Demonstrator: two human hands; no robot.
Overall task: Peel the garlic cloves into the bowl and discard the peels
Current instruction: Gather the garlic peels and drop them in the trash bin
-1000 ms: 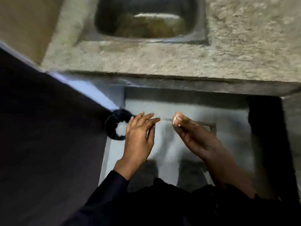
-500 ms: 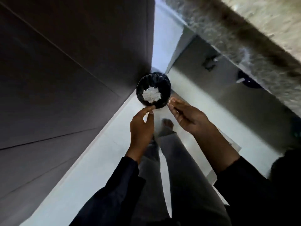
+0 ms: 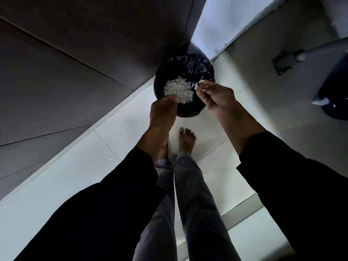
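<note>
1. Nearest us were our two black sleeves [image 3: 105, 210], soft and matte, reaching forward over grey, creased trouser legs [image 3: 190, 208].
2. Below them our bare feet [image 3: 186, 140] stood on pale, smooth floor tiles [image 3: 79, 174] with thin straight joints.
3. Our left hand [image 3: 162, 113] hung over the near rim of the bin, back toward us, fingers bent downward. We could not tell whether they held anything, since the tips were hidden behind the hand.
4. Our right hand [image 3: 216, 95] reached over the bin's right rim, thumb and fingertips drawn narrow and pinching small white peels [image 3: 198, 85], thin and papery, that stuck out past the fingertips toward the bin's middle.
5. The bin [image 3: 192, 70] was round, lined with a glossy, crinkled black bag.
6. Inside it lay a heap [image 3: 178, 90] of white peels, flaky and ragged, just beyond our left fingers and just beside the right-hand pinch.
7. To the left rose a dark, flat panel [image 3: 75, 53] with straight seams.
8. Far right sat a dark blue rounded object [image 3: 333, 95], partly cut off.
</note>
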